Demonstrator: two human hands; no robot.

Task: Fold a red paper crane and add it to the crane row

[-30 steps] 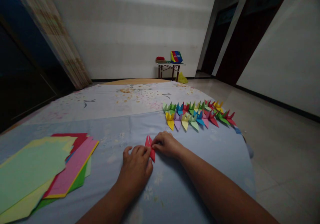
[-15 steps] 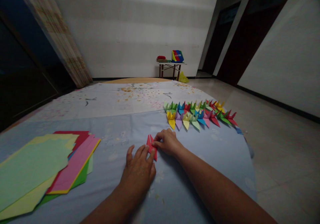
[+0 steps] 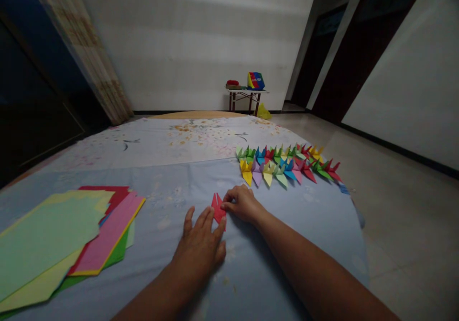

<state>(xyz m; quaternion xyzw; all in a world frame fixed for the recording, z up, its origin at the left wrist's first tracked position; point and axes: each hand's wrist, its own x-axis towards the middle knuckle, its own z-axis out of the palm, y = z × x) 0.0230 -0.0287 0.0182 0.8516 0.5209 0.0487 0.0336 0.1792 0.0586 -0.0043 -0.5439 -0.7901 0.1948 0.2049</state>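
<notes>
A small red folded origami paper (image 3: 217, 208) lies on the blue cloth between my hands, its narrow split end pointing away from me. My left hand (image 3: 201, 237) rests flat with fingers spread, the fingertips touching the paper's left and near edges. With thumb and forefinger pinched together, my right hand (image 3: 241, 203) grips the right edge of the paper. Beyond it, to the right, stand rows of folded paper cranes (image 3: 268, 173) in several colours. A pile of coloured paper sheets (image 3: 53, 230) lies at the left.
The table carries a blue cloth (image 3: 168, 263) and, farther off, a white floral cloth (image 3: 201, 139). A small side table (image 3: 247, 92) by the wall holds a multicoloured box (image 3: 256, 81). A yellow bag (image 3: 263, 112) lies on the floor beside it.
The red paper's near part looks wider and more spread now. My left fingers have shifted slightly at its edge, while my right hand keeps its pinch almost in place.
</notes>
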